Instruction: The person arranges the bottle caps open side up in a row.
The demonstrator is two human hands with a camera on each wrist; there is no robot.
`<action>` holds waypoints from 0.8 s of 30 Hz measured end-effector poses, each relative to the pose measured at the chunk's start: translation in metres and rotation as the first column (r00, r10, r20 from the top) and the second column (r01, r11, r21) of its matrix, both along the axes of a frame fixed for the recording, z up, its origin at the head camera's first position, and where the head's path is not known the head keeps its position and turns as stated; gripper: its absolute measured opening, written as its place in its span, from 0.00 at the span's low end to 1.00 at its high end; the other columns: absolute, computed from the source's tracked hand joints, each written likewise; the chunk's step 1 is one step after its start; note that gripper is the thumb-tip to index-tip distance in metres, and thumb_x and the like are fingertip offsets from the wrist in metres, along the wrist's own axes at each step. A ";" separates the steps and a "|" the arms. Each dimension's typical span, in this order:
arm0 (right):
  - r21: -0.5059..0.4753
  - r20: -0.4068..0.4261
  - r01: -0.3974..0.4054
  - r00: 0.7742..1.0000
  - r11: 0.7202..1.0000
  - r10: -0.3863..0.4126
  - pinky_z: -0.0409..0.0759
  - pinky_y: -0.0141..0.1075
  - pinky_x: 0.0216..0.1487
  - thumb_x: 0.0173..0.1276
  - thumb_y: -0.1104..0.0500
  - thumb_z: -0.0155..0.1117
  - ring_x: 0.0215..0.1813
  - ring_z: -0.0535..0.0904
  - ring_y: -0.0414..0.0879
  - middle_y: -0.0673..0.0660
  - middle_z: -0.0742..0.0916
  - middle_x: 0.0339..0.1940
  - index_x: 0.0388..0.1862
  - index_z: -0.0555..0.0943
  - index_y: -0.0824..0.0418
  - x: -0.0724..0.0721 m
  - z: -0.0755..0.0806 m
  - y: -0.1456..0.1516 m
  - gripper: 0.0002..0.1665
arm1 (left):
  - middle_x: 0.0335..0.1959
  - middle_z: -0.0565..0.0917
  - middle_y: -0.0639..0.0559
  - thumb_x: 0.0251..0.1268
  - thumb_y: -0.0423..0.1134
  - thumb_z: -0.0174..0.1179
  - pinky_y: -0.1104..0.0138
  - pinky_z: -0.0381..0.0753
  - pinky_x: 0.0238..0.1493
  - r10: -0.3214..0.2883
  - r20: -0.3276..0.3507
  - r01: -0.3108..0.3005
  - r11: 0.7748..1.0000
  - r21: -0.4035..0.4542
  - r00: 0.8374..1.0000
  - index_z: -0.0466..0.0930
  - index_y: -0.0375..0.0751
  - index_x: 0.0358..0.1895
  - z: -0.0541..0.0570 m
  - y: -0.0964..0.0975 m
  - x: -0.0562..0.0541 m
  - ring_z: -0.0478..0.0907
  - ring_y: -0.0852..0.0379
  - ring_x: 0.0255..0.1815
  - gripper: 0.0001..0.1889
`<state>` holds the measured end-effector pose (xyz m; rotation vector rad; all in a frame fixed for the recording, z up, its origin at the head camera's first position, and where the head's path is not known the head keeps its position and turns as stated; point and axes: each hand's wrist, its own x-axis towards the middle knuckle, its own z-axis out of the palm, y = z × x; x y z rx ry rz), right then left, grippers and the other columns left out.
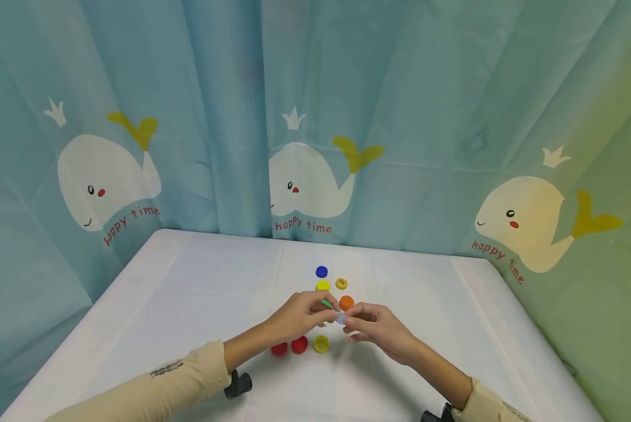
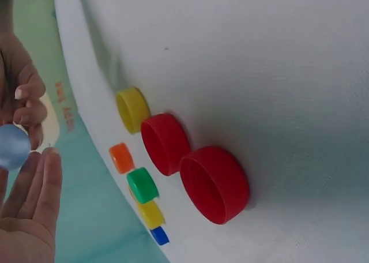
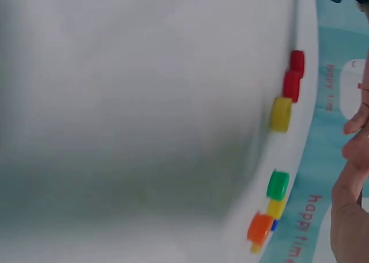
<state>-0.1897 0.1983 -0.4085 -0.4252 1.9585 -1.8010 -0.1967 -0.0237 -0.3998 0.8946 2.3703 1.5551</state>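
The left hand (image 1: 300, 315) and the right hand (image 1: 382, 331) meet above the table, each pinching a light blue cap (image 1: 340, 317) between thumb and fingertips, the left at one edge and the right at the opposite one. That cap is held up off the white tabletop (image 1: 431, 310); seen from the head, it shows just on the near side of the orange cap (image 1: 346, 302), slightly to its left. Just left of the orange cap is a green cap (image 1: 326, 303), partly hidden by the left fingers. Beyond the orange cap and a little left sits a gold cap (image 1: 341, 283); farther left are a bright yellow cap (image 1: 323, 285) and, beyond that, a dark blue cap (image 1: 321, 271). Nearer the person than the orange cap, and to its left, lies a dull yellow cap (image 1: 321, 344), with two red caps (image 1: 299, 344) farther left in the same row. The left wrist view shows the red pair hollow side up; whether they touch I cannot tell. Well behind the orange cap hangs a blue-green curtain (image 1: 426, 117) printed with white whales (image 1: 312, 187).
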 end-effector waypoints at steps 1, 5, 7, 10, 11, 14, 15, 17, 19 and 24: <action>0.025 -0.044 0.002 0.999 1.000 -0.001 0.80 0.43 0.45 0.66 0.59 0.63 0.45 0.78 0.54 0.62 0.81 0.42 0.42 0.78 0.68 0.001 0.000 0.001 0.13 | 0.38 0.83 0.59 0.64 0.40 0.61 0.70 0.79 0.40 -0.003 -0.005 0.003 1.000 -0.004 1.000 0.79 0.47 0.39 0.000 0.000 -0.001 0.83 0.56 0.39 0.04; 0.180 -0.249 0.027 0.968 0.983 0.018 0.81 0.41 0.41 0.64 0.57 0.65 0.43 0.79 0.52 0.58 0.84 0.39 0.38 0.82 0.64 0.002 -0.003 0.002 0.11 | 0.38 0.84 0.59 0.62 0.37 0.63 0.70 0.77 0.44 -0.024 -0.042 0.022 0.999 -0.040 0.999 0.80 0.46 0.38 -0.003 0.001 -0.003 0.81 0.63 0.42 0.03; 0.263 -0.344 0.056 0.938 0.963 0.039 0.81 0.38 0.40 0.63 0.56 0.67 0.43 0.80 0.48 0.52 0.85 0.38 0.35 0.84 0.60 0.002 -0.005 0.002 0.08 | 0.38 0.85 0.59 0.61 0.37 0.63 0.71 0.77 0.45 -0.048 -0.077 0.042 0.995 -0.086 0.996 0.80 0.45 0.37 -0.006 0.002 -0.005 0.80 0.66 0.41 0.03; 0.345 -0.456 0.104 0.887 0.933 0.070 0.80 0.35 0.39 0.62 0.56 0.68 0.41 0.80 0.42 0.48 0.86 0.36 0.32 0.85 0.56 0.003 -0.010 0.001 0.05 | 0.37 0.85 0.59 0.61 0.37 0.63 0.71 0.77 0.45 -0.093 -0.131 0.069 0.983 -0.172 0.987 0.80 0.45 0.38 -0.011 0.004 -0.009 0.80 0.67 0.41 0.04; 0.361 -0.484 0.113 0.871 0.926 0.082 0.80 0.34 0.38 0.61 0.57 0.68 0.41 0.80 0.41 0.47 0.86 0.36 0.33 0.85 0.55 0.003 -0.013 0.001 0.04 | 0.37 0.85 0.59 0.61 0.38 0.63 0.71 0.77 0.45 -0.102 -0.143 0.072 0.977 -0.200 0.984 0.80 0.45 0.37 -0.013 0.004 -0.010 0.80 0.66 0.41 0.04; 0.376 -0.540 0.122 0.835 0.918 0.110 0.81 0.33 0.38 0.60 0.60 0.69 0.39 0.81 0.41 0.50 0.86 0.37 0.40 0.83 0.60 0.003 -0.019 0.001 0.09 | 0.37 0.85 0.60 0.60 0.38 0.65 0.70 0.77 0.46 -0.116 -0.162 0.071 0.964 -0.256 0.980 0.81 0.45 0.36 -0.020 0.007 -0.013 0.80 0.66 0.41 0.04; 0.380 -0.553 0.121 0.824 0.917 0.120 0.80 0.33 0.39 0.60 0.61 0.69 0.38 0.82 0.42 0.52 0.86 0.38 0.44 0.81 0.62 0.003 -0.020 0.001 0.14 | 0.36 0.85 0.61 0.59 0.38 0.65 0.70 0.77 0.46 -0.117 -0.163 0.070 0.961 -0.269 0.980 0.81 0.46 0.36 -0.022 0.008 -0.014 0.80 0.66 0.42 0.04; 0.395 -0.568 0.118 0.811 0.911 0.141 0.80 0.33 0.39 0.59 0.63 0.69 0.38 0.82 0.43 0.55 0.86 0.38 0.51 0.77 0.66 0.003 -0.023 0.001 0.21 | 0.36 0.84 0.61 0.58 0.38 0.66 0.70 0.76 0.46 -0.117 -0.153 0.070 0.956 -0.284 0.981 0.82 0.46 0.35 -0.026 0.011 -0.016 0.79 0.66 0.42 0.04; 0.419 -0.566 0.111 0.808 0.901 0.164 0.80 0.32 0.39 0.59 0.64 0.69 0.37 0.82 0.43 0.58 0.86 0.40 0.54 0.75 0.70 0.003 -0.024 0.001 0.25 | 0.36 0.84 0.61 0.58 0.37 0.66 0.71 0.76 0.46 -0.117 -0.137 0.071 0.951 -0.302 0.984 0.82 0.47 0.35 -0.029 0.013 -0.017 0.79 0.66 0.42 0.03; 0.496 -0.547 0.095 0.806 0.863 0.225 0.80 0.30 0.37 0.57 0.64 0.70 0.35 0.81 0.40 0.56 0.85 0.38 0.47 0.80 0.70 0.000 -0.026 -0.001 0.19 | 0.37 0.83 0.63 0.59 0.38 0.65 0.74 0.75 0.45 -0.155 -0.131 0.096 0.923 -0.374 0.979 0.82 0.47 0.36 -0.031 0.015 -0.017 0.79 0.65 0.44 0.04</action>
